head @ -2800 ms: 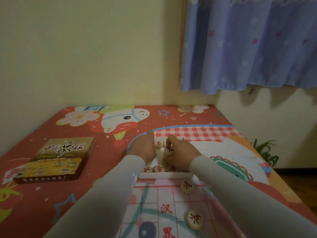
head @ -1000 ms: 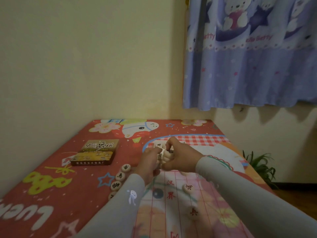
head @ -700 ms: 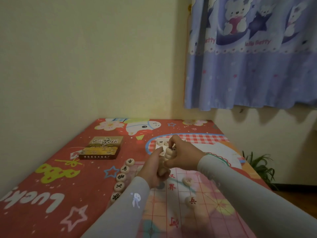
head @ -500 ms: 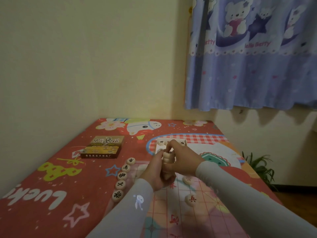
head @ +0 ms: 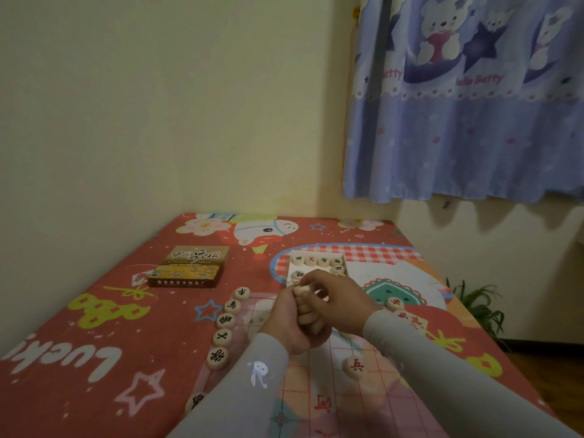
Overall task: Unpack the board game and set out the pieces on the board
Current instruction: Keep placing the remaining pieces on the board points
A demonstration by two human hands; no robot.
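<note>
Covering the table, a red cartoon-print cloth [head: 94, 343] is noted, with the paper xiangqi board [head: 316, 390] laid on it; the sheet is judged thin and liable to shift. A box lid [head: 189, 265] lies far left, well apart; the white tray [head: 292, 259] beyond the hands holds remaining discs. A stack of wooden discs [head: 305, 308], judged light, stiff and prone to toppling, is best gripped round its sides. It is clasped upright in the left hand [head: 289, 324], while the right hand [head: 339, 303] pinches its top disc.
</note>
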